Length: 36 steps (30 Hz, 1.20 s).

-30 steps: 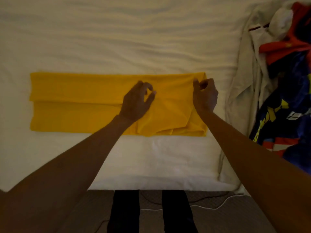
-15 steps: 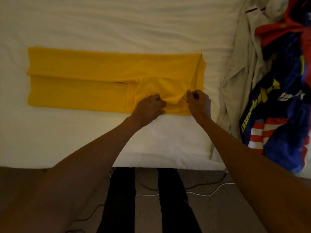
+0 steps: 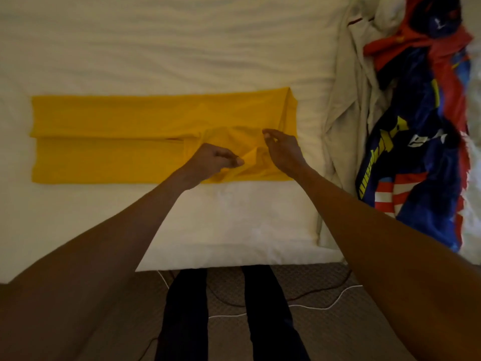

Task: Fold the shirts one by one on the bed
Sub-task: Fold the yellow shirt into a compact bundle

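While the yellow shirt point(image 3: 117, 126) lies across the bed point(image 3: 182, 48) as a long band running left to right, my left hand point(image 3: 210, 160) works at its near right part. My thumb and curled fingers are pinched together on a small raised ridge of the yellow cloth, which bunches into wrinkles around the grip. The rest of the band lies smooth, with a seam line running along its middle and a narrow folded edge at its right end.

My right hand point(image 3: 283, 152) hangs just above the shirt's right part, close beside the left. Its fingers point(image 3: 269, 132) are loosely bent with the tips a little apart, and I see no cloth between them. Both of my bare forearms reach in from the near side.

The white bed cover is rippled on the far side and smoother near me. To the right of the shirt, a crumpled white cloth point(image 3: 346, 113) lies in folds, apart from the yellow band. Further right sits a heap of clothes point(image 3: 421, 157) in blue and red with yellow lettering and some red and white stripes.

Below the near edge of the bed, my legs point(image 3: 182, 308) in dark trousers stand on a patterned carpet point(image 3: 226, 285), where a white cord point(image 3: 312, 306) trails across.
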{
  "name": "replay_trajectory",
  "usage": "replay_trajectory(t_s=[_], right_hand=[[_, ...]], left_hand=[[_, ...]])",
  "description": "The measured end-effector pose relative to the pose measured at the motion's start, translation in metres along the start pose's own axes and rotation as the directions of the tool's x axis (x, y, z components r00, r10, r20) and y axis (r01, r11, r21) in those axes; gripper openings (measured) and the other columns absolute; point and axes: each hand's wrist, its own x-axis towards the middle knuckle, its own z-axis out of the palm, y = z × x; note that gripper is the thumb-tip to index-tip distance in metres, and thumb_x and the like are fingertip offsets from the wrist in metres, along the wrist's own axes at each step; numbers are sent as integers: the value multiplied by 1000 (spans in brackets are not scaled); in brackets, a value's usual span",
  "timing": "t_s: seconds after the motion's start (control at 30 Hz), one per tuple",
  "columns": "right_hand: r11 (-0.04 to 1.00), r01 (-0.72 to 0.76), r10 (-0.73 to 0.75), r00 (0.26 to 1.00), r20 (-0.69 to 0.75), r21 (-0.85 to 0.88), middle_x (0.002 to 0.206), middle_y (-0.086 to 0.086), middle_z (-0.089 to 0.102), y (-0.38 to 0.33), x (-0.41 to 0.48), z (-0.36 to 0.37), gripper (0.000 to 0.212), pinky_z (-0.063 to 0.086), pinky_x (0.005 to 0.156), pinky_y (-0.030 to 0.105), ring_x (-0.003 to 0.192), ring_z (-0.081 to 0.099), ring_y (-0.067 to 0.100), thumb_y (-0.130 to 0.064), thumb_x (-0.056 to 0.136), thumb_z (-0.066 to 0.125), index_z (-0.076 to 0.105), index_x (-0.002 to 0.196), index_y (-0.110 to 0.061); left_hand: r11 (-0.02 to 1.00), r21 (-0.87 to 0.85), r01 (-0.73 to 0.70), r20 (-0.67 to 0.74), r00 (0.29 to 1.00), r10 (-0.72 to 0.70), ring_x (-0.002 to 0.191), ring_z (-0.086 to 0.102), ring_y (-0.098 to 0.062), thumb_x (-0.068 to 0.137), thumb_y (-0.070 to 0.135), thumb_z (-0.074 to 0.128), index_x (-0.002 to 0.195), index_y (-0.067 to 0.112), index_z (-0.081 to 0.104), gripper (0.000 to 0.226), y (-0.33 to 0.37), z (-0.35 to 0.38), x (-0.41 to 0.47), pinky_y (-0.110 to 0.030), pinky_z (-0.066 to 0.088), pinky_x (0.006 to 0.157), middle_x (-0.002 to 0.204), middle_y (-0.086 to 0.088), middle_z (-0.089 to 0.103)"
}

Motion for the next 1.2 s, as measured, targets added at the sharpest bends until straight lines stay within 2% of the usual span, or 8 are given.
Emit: replay_trajectory(t_s=[0.13, 0.2, 0.33, 0.47, 0.57, 0.67, 0.83, 1.2], right_hand=[[944, 17, 37, 987, 157, -329, 144, 18, 46, 0, 4, -19, 41, 32, 108, 46, 132, 40, 38, -32, 106, 35, 45, 146, -26], [910, 83, 1, 979, 202, -407, 141, 20, 46, -1, 8, -26, 45, 30, 107, 45, 130, 40, 37, -23, 102, 40, 41, 147, -28], [805, 185, -36, 964, 264, -564, 147, 12, 42, -8, 24, -34, 57, 29, 106, 43, 132, 36, 34, -17, 93, 52, 39, 148, -26], [703, 242, -160, 970, 183, -669, 139, 10, 45, -16, 46, -30, 40, 29, 105, 45, 130, 34, 35, -32, 97, 54, 53, 136, -24], [692, 268, -271, 957, 103, -670, 132, 6, 54, -15, 62, -27, 32, 29, 99, 45, 125, 39, 34, -39, 98, 53, 62, 124, -22], [797, 261, -310, 951, 3, -545, 116, 4, 65, -16, 79, -29, 31, 27, 93, 43, 119, 46, 30, -47, 97, 52, 65, 113, -23], [954, 157, -200, 968, -151, -256, 96, -3, 68, -18, 108, -35, 34, 22, 82, 37, 104, 56, 23, -59, 87, 62, 69, 93, -26], [870, 220, -319, 934, -164, -441, 103, 3, 64, -31, 129, -8, 28, 28, 89, 43, 107, 48, 26, -45, 95, 56, 65, 101, -20]], left_hand=[[946, -319, 63, 74, 996, -41, 79, 64, -11, 96, 29, 62, 85, 24, 63, 12, 29, -26, 1, -28, 46, 67, 80, 7, 66], [928, -370, 51, 3, 999, -54, 74, 61, -13, 101, 33, 55, 84, 24, 57, 19, 35, -36, 6, -27, 44, 63, 77, 7, 61], [955, -294, 22, -260, 960, -102, 88, 51, -21, 107, 37, 42, 89, 23, 55, 26, 26, -44, 30, -35, 42, 74, 93, 0, 54], [999, -12, -31, -545, 838, 20, 71, 40, -22, 109, 32, 37, 77, 21, 42, 34, 18, -45, 56, -37, 30, 68, 76, -3, 43], [991, 133, 14, -673, 735, 81, 92, 54, -40, 109, 32, 36, 92, 11, 52, 30, 15, -54, 73, -47, 36, 71, 100, -24, 58], [975, 205, 90, -722, 686, 89, 101, 56, -39, 109, 35, 35, 111, 5, 57, 37, 10, -66, 85, -45, 35, 69, 116, -20, 60], [948, 267, 171, -737, 670, 87, 108, 51, -39, 109, 36, 33, 117, 5, 55, 39, -1, -81, 96, -40, 27, 70, 125, -19, 56], [840, 410, 355, -791, 597, 134, 99, 57, -43, 108, 42, 33, 118, 15, 55, 37, -17, -95, 111, -42, 34, 67, 111, -20, 63]])
